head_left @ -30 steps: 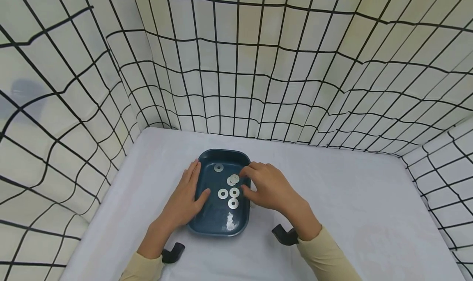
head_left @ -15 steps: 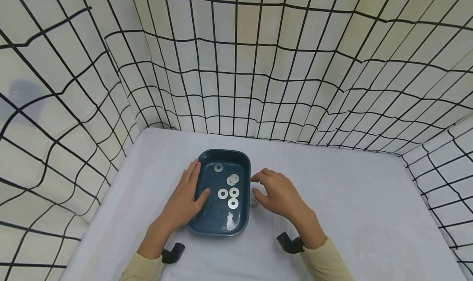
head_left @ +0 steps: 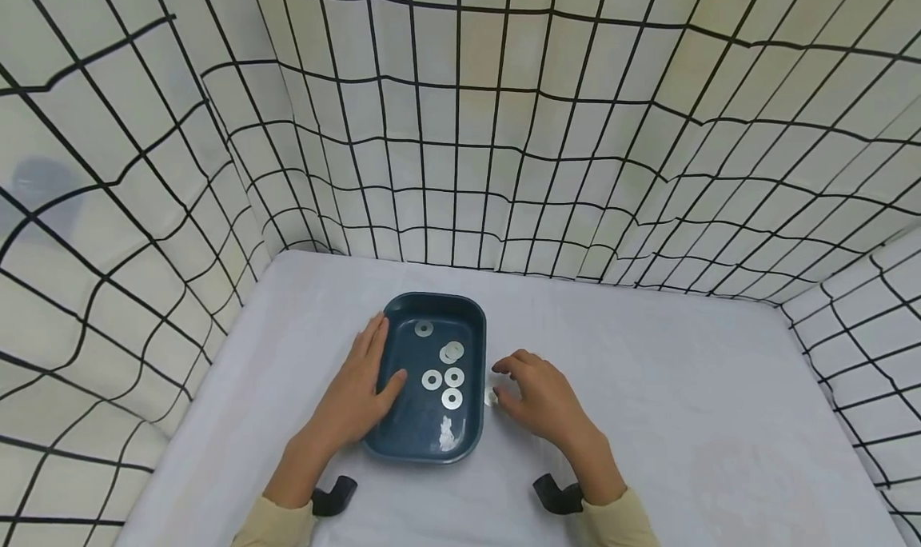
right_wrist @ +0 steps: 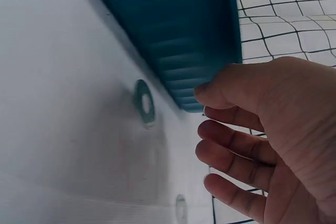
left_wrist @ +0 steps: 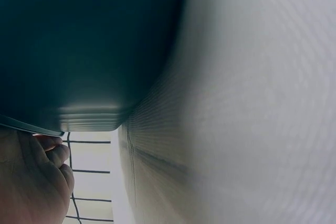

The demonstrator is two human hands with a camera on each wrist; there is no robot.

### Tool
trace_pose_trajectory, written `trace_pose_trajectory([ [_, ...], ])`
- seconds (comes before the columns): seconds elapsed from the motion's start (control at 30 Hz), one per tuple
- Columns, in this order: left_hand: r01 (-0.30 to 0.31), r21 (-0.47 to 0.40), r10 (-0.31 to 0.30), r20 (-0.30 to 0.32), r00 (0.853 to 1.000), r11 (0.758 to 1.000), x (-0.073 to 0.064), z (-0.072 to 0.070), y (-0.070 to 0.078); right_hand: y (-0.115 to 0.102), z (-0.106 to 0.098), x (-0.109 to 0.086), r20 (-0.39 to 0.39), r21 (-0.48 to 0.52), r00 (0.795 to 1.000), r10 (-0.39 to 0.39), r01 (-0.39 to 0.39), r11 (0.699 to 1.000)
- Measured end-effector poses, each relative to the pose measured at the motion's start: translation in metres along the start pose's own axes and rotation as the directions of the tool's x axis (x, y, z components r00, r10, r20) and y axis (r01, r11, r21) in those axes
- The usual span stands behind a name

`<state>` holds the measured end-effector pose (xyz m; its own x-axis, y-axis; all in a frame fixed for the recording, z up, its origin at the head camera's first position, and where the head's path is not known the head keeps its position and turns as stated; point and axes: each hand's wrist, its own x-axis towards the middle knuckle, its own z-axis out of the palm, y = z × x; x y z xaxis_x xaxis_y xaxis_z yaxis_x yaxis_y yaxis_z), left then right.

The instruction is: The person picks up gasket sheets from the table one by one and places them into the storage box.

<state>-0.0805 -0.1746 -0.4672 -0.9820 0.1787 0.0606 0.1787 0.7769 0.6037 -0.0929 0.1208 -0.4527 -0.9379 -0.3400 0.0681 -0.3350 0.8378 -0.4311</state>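
My left hand (head_left: 352, 395) rests along the left rim of a dark blue tray (head_left: 424, 443), fingers straight and thumb over the inside. Several flat metal washers (head_left: 452, 399) lie on the tray's floor, two of them overlapping. On the white cloth just right of the tray is another washer (head_left: 492, 397). My right hand (head_left: 543, 399) hovers beside that one, thumb and fingers loosely bent and apart, with nothing between them. In the right wrist view, a washer (right_wrist: 145, 103) shows near the tray's outer wall, with a second washer (right_wrist: 181, 209) farther down.
Black pieces, the left one (head_left: 335, 497) and the right one (head_left: 557, 495), sit at the wrists. White cloth (head_left: 705, 395) covers the table. Walls of black netting (head_left: 460, 143) over pale sheets stand behind and at both sides.
My right hand has moved from over the tray's right rim out to the right and nearer, uncovering the washer beside the tray. The left hand stays on the rim.
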Motion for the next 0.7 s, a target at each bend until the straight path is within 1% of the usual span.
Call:
trace_pose_trajectory([
  [0.17, -0.001, -0.003, 0.001, 0.001, 1.0, 1.0, 0.0, -0.001, 0.0, 0.006, 0.014, -0.005, 0.0, -0.007, 1.0, -0.021, 0.021, 1.0],
  [0.3, 0.001, -0.009, -0.001, -0.002, 1.0, 1.0, 0.0, 0.0, 0.0, 0.009, 0.021, -0.007, 0.001, -0.012, 1.0, -0.03, 0.03, 0.999],
  [0.5, 0.003, -0.005, -0.003, -0.008, 1.0, 1.0, 0.0, 0.002, -0.003, 0.01, 0.025, -0.007, -0.009, -0.023, 0.999, -0.038, 0.038, 0.999],
  [0.7, 0.0, -0.016, 0.0, -0.004, 1.0, 1.0, 0.0, 0.0, -0.002, 0.008, 0.025, -0.006, 0.005, -0.041, 1.0, -0.01, 0.01, 0.999],
])
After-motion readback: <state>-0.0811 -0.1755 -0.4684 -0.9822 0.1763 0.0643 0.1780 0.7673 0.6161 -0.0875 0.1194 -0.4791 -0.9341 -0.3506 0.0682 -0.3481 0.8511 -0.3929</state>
